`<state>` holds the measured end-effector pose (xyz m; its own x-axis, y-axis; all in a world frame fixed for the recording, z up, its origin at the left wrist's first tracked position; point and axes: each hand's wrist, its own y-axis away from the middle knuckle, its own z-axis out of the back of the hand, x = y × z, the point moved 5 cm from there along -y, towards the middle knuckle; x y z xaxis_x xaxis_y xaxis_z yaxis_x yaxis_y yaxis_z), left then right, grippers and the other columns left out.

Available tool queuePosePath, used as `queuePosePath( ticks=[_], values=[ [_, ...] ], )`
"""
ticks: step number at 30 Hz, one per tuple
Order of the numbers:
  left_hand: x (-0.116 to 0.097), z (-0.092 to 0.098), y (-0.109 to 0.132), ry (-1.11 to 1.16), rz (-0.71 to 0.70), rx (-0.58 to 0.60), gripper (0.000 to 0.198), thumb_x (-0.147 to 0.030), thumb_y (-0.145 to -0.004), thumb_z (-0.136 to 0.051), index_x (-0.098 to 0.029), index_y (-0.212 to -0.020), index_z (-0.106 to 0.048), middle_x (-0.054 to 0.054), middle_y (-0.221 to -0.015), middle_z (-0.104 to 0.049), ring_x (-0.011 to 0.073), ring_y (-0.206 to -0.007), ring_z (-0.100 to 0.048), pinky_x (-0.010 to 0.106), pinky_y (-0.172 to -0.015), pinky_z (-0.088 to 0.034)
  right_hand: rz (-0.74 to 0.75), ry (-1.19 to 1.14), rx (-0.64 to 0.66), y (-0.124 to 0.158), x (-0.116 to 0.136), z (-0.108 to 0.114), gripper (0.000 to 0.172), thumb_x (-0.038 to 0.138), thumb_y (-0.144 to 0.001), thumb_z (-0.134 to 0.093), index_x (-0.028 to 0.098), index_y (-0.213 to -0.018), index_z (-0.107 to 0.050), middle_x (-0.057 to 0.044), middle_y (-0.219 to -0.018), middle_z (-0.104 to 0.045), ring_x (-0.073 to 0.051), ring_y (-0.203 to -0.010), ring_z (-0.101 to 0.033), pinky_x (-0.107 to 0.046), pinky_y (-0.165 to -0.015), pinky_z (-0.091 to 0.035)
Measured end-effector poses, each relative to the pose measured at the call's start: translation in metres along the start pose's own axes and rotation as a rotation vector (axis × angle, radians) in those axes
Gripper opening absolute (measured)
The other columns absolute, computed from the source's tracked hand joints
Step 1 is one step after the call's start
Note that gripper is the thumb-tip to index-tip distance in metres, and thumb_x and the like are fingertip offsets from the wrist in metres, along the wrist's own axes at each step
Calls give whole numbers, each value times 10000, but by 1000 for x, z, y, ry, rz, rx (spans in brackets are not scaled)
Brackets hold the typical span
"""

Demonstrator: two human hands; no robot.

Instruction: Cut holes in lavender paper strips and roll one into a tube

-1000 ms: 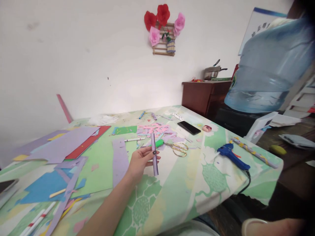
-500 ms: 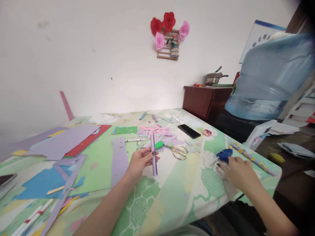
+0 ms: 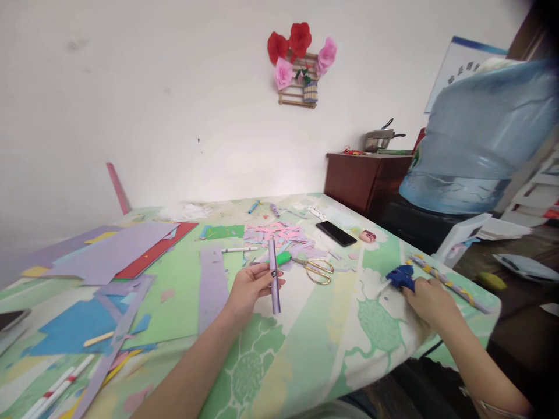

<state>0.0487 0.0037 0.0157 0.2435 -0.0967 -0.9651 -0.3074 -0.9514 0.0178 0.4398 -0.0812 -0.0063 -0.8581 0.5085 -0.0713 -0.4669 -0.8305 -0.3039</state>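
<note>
Upright between the fingertips of my left hand (image 3: 250,289) is a slim purple paper-wrapped tube (image 3: 275,291). Just behind it lie gold-handled scissors (image 3: 321,272) with a green cover (image 3: 283,256) over the blades. At the right of the table, my right hand (image 3: 430,299) is closed around the handle of a blue glue gun (image 3: 400,276). Its pale tip points left and down toward the tablecloth. Beyond that hand rests a long lilac stick wound with yellow (image 3: 452,283).
Lilac, blue and green paper sheets (image 3: 170,302) cover the left side. Pink paper scraps (image 3: 275,233) lie mid-table, near a black phone (image 3: 336,233). White sticks (image 3: 59,387) are at the front left. A large water bottle (image 3: 471,139) stands beyond the right edge.
My right hand has closed around the glue gun's handle; half a second ago its thumb was spread beside it. The gun has turned slightly. My left hand keeps the tube nearly still.
</note>
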Motion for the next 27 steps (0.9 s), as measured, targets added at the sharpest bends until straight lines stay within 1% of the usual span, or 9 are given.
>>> queuePosePath(
  ticks=[2,4,6,7,10,14,18,22,27],
  values=[
    [0,1,0,3,10,-17,332,-296,-655,-749,-133,-931,-664,75,-874,-715,184,-736,-678,321,-732,-551,-30,-102,-3,3,2,9,299,311,-837,-421,77,-860,-605,-210,-879,-594,-305,-802,-612,-370,-643,-450],
    [1,1,0,8,15,-28,339,-292,-650,-753,-129,-932,-660,79,-869,-716,190,-738,-679,328,-736,-551,-20,-250,-90,11,11,31,293,308,-827,-413,78,-891,-583,-219,-915,-580,-313,-825,-605,-378,-647,-451],
    [0,0,-1,11,13,-31,345,-289,-640,-759,-125,-926,-658,83,-865,-717,193,-737,-680,326,-728,-552,121,-555,-141,25,32,58,293,320,-816,-424,106,-971,-549,-159,-862,-591,-270,-788,-603,-347,-640,-457],
    [0,0,-1,11,10,-32,347,-289,-634,-762,-124,-922,-658,85,-865,-718,192,-735,-680,323,-722,-552,202,-749,-110,33,45,70,313,335,-824,-415,121,-1026,-523,-110,-785,-589,-229,-696,-595,-323,-607,-454],
    [-1,-1,-1,-1,12,-34,359,-298,-623,-766,-127,-918,-653,88,-871,-718,195,-735,-682,317,-705,-552,376,-1227,137,56,91,96,362,404,-828,-447,147,-1082,-463,8,-568,-503,-155,-509,-493,-257,-476,-388],
    [0,-3,1,-39,20,-27,386,-336,-623,-760,-127,-926,-645,101,-888,-715,213,-754,-686,316,-679,-549,387,-1562,290,70,144,108,361,457,-725,-595,152,-889,-489,61,-490,-425,-84,-408,-363,-217,-411,-311],
    [0,-6,2,-69,21,-21,392,-343,-628,-755,-123,-931,-641,109,-900,-711,222,-760,-689,327,-691,-546,316,-1495,303,74,182,99,366,488,-813,-483,184,-618,-419,59,-389,-356,-82,-365,-360,-216,-392,-304],
    [0,-8,2,-81,21,-9,409,-350,-627,-754,-125,-949,-641,106,-875,-714,221,-747,-691,333,-701,-541,383,-1420,179,76,198,96,358,447,-851,-463,183,-610,-443,27,-449,-442,-104,-408,-456,-222,-430,-375],
    [-1,-9,4,-92,22,0,409,-355,-606,-764,-126,-927,-657,107,-865,-716,230,-751,-691,338,-702,-537,448,-1264,-52,77,200,99,272,376,-855,-496,179,-668,-496,7,-540,-505,-116,-465,-486,-231,-469,-389]
  ],
)
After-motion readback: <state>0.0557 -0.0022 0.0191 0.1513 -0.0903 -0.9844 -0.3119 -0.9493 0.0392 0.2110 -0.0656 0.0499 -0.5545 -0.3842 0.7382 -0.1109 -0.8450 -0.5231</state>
